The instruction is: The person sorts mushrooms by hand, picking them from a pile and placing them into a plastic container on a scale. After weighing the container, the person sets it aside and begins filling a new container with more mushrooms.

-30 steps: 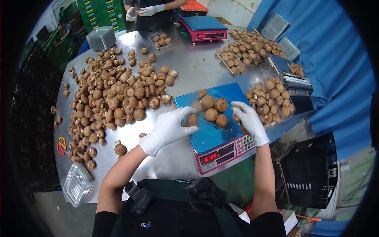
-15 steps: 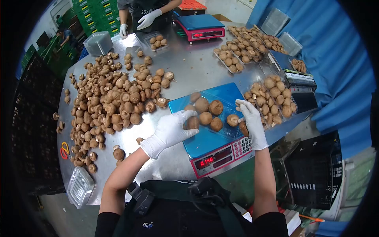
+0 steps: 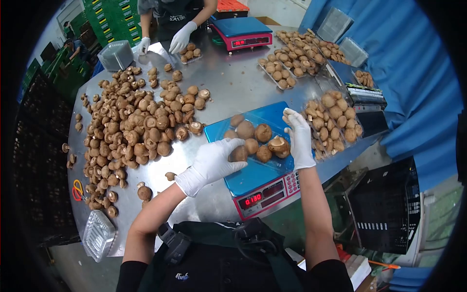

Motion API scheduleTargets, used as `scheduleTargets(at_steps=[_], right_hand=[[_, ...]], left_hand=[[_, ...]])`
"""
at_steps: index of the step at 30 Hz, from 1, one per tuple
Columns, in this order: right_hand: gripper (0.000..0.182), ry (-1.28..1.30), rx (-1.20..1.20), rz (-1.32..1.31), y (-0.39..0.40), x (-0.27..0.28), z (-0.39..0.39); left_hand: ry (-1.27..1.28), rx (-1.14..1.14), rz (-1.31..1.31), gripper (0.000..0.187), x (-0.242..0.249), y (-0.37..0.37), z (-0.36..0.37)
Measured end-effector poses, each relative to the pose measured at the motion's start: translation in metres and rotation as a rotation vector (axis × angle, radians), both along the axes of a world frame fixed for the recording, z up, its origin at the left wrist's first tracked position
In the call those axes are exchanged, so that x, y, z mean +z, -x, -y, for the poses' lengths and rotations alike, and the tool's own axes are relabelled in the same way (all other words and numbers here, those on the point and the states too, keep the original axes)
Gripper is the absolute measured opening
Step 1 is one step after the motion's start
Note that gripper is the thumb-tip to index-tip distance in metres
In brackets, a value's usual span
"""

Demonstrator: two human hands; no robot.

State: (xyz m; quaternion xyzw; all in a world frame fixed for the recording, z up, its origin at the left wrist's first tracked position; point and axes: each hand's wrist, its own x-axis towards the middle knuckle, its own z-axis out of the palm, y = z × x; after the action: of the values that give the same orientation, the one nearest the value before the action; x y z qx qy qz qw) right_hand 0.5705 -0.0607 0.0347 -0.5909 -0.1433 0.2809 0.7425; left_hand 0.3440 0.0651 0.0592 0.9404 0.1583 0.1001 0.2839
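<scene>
A clear plastic tray with several brown mushrooms [image 3: 245, 130] lies on the blue-topped scale [image 3: 237, 184], whose red display reads 0.130. My left hand [image 3: 211, 163], in a white glove, is at the tray's left end, its fingers curved around a mushroom there. My right hand [image 3: 299, 136], gloved too, is at the tray's right side with its fingers bent; whether it grips the tray edge is unclear. Near it, a mushroom with its pale underside up [image 3: 278, 145] lies in the tray.
A big mushroom pile [image 3: 131, 121] covers the table's left part. Filled trays [image 3: 335, 121] stand at the right. Across the table, a co-worker's gloved hands [image 3: 183, 37] are near a small tray and a second scale [image 3: 243, 29]. Empty trays [image 3: 98, 236] lie front left, by orange scissors [image 3: 78, 190].
My right hand has moved left and up, away from the scale's keypad. The mushrooms at the tray's right end sit closer together. The display went from 0.140 to 0.130.
</scene>
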Motion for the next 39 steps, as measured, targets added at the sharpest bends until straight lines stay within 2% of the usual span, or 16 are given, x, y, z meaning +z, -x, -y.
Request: scheduleTargets(at_steps=[2,4,6,7,11,14,16,18,20,22,24,28,32,34,37,39], right_hand=[[0.029,0.197,0.005,0.296,0.001,-0.003,0.003],[0.023,0.226,0.030,0.356,0.007,0.002,0.017],[0.025,0.454,0.177,0.821,0.010,0.008,0.037],[0.033,0.549,0.248,0.902,0.013,0.014,0.046],[0.045,0.540,0.283,1.066,0.024,0.015,0.060],[0.047,0.547,0.229,1.147,0.022,0.005,0.051],[0.043,0.555,0.209,1.088,0.022,0.004,0.045],[0.036,0.613,0.199,0.828,0.018,0.002,0.043],[0.033,0.633,0.169,0.845,0.014,0.002,0.045],[0.036,0.842,0.196,0.790,0.011,0.008,0.045],[0.038,0.894,0.172,0.873,0.011,0.007,0.046],[0.044,0.992,0.171,1.000,0.009,0.007,0.046],[0.051,0.881,0.130,0.930,0.023,0.016,0.041],[0.057,0.959,0.158,1.106,0.026,0.012,0.039],[0.058,1.053,0.142,1.055,0.028,0.013,0.031],[0.057,0.959,0.119,0.997,0.028,0.009,0.034]], left_hand=[[-0.001,0.003,0.006,0.050,0.003,0.004,-0.001],[0.007,0.010,0.011,0.050,0.006,0.009,-0.002],[0.024,0.037,-0.039,0.050,0.007,0.014,-0.005],[0.026,0.042,-0.037,0.050,0.004,0.015,-0.006],[-0.015,0.055,0.054,0.052,-0.007,0.013,-0.006],[-0.013,0.033,0.054,0.052,-0.007,0.007,-0.002],[-0.016,0.025,0.055,0.052,-0.006,0.007,-0.001],[0.014,0.030,0.042,0.052,-0.003,0.008,0.000],[0.017,0.030,0.045,0.052,-0.002,0.010,-0.001],[0.023,0.034,0.052,0.051,-0.002,0.011,-0.002],[0.042,0.053,-0.017,0.051,-0.001,0.012,-0.004],[0.039,0.049,0.027,0.051,-0.002,0.011,-0.004],[0.037,0.059,0.007,0.051,-0.004,0.012,-0.004],[0.030,0.051,0.016,0.051,-0.004,0.012,-0.003],[0.024,0.044,-0.011,0.052,-0.002,0.010,-0.003],[0.031,0.049,-0.010,0.052,-0.001,0.011,-0.003]])
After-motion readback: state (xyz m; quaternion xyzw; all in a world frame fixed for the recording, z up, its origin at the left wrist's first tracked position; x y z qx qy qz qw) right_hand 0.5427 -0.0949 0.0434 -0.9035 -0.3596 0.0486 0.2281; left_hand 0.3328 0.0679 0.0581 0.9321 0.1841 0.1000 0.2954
